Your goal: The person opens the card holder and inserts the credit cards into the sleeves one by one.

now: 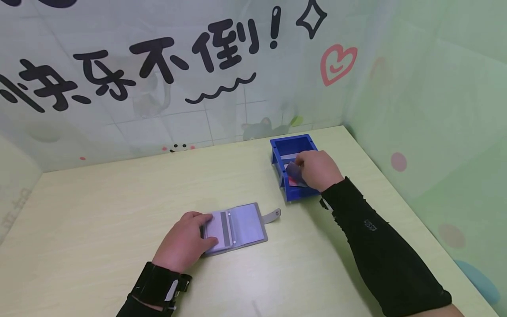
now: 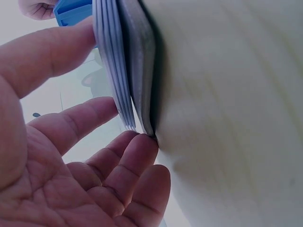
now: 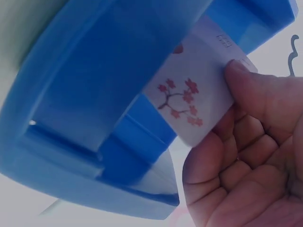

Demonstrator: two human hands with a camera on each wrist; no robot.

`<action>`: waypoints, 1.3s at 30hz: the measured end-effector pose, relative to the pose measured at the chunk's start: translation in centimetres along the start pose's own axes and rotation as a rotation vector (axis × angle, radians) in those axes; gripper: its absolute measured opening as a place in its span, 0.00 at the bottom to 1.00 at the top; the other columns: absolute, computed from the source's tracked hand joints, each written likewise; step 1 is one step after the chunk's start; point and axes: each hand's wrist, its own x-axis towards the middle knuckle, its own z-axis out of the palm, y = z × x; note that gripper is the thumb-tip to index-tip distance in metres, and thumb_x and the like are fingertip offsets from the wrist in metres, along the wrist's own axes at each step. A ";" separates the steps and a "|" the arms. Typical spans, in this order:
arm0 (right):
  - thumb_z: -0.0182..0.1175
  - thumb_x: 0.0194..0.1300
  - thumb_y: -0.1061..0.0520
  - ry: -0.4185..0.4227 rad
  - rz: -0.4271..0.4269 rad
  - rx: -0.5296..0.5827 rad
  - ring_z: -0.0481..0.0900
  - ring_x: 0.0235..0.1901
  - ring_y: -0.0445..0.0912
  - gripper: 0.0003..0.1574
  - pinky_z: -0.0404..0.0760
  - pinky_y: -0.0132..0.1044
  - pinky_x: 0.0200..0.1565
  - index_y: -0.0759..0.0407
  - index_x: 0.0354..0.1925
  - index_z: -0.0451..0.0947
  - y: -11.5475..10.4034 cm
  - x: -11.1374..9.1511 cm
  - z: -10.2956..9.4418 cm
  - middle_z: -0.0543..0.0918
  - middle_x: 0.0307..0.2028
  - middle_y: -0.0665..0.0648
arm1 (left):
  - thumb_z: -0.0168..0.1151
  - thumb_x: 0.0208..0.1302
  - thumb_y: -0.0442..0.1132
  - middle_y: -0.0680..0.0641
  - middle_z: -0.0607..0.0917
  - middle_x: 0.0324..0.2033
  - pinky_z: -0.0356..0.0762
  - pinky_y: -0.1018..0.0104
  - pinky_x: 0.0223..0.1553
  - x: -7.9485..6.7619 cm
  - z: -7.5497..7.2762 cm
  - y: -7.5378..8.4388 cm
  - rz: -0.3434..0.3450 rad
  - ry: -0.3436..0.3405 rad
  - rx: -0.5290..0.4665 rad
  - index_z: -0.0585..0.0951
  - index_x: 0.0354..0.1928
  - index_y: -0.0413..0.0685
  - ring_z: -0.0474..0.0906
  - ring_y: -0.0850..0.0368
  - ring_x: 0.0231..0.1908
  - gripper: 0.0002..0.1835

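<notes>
An open card holder (image 1: 248,224) with clear sleeves and a grey snap strap (image 1: 272,216) lies on the table. My left hand (image 1: 183,241) grips its left edge, the thumb and a finger over the sleeves. In the left wrist view the stacked sleeves (image 2: 112,66) stand slightly apart from the cover (image 2: 142,61). Farther right, my right hand (image 1: 320,169) is over a blue plastic rack (image 1: 302,193). Between thumb and fingers it pinches a white card (image 3: 187,90) with red blossoms and a chip pattern. Part of this card is hidden behind the rack's wall.
More cards (image 1: 292,181) lie inside the rack. The rack stands near the back right corner of the pale wooden table (image 1: 107,211). A printed backdrop (image 1: 166,114) rises behind the table, and a green one (image 1: 443,132) stands along the right side.
</notes>
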 end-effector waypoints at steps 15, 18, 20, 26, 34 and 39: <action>0.55 0.66 0.56 0.268 0.127 0.302 0.75 0.28 0.47 0.11 0.78 0.42 0.29 0.60 0.43 0.78 0.0 -1.4 -1.8 0.81 0.32 0.55 | 0.70 0.51 0.46 0.40 0.73 0.54 0.74 0.51 0.48 -0.2 0.0 -0.1 -0.001 -0.005 -0.004 0.75 0.58 0.42 0.72 0.49 0.45 0.32; 0.56 0.66 0.54 0.291 0.143 0.411 0.74 0.27 0.46 0.11 0.76 0.40 0.27 0.59 0.43 0.77 -1.1 -2.2 -2.3 0.80 0.31 0.55 | 0.70 0.51 0.46 0.39 0.73 0.54 0.74 0.50 0.49 -0.2 -0.1 0.0 -0.001 -0.004 -0.005 0.75 0.58 0.42 0.72 0.48 0.46 0.31; 0.56 0.66 0.54 0.284 0.126 0.477 0.74 0.25 0.46 0.11 0.73 0.38 0.24 0.60 0.42 0.77 -2.0 -2.7 -2.3 0.79 0.29 0.55 | 0.70 0.52 0.46 0.40 0.72 0.54 0.73 0.50 0.49 -0.1 -0.2 0.0 -0.001 -0.003 -0.004 0.75 0.58 0.42 0.72 0.48 0.46 0.32; 0.58 0.66 0.54 0.124 0.048 0.591 0.74 0.19 0.45 0.10 0.69 0.35 0.16 0.58 0.42 0.76 -5.6 -3.9 -0.1 0.78 0.24 0.54 | 0.70 0.52 0.46 0.40 0.72 0.55 0.73 0.50 0.49 0.0 -0.2 0.1 -0.007 -0.005 -0.003 0.75 0.59 0.42 0.72 0.49 0.45 0.32; 0.58 0.65 0.54 -0.221 0.061 0.612 0.72 0.18 0.45 0.16 0.65 0.33 0.16 0.58 0.50 0.75 -9.9 -4.8 4.5 0.77 0.22 0.53 | 0.70 0.52 0.47 0.40 0.71 0.56 0.73 0.51 0.49 -0.1 -0.3 0.2 -0.018 -0.020 0.013 0.74 0.59 0.43 0.71 0.48 0.45 0.33; 0.57 0.66 0.54 -0.314 0.064 0.593 0.72 0.17 0.45 0.21 0.65 0.33 0.15 0.57 0.57 0.73 -11.2 -5.1 5.7 0.76 0.23 0.53 | 0.69 0.52 0.50 0.37 0.69 0.58 0.73 0.47 0.49 -0.2 -0.3 0.2 -0.015 -0.015 0.057 0.75 0.59 0.44 0.68 0.43 0.49 0.33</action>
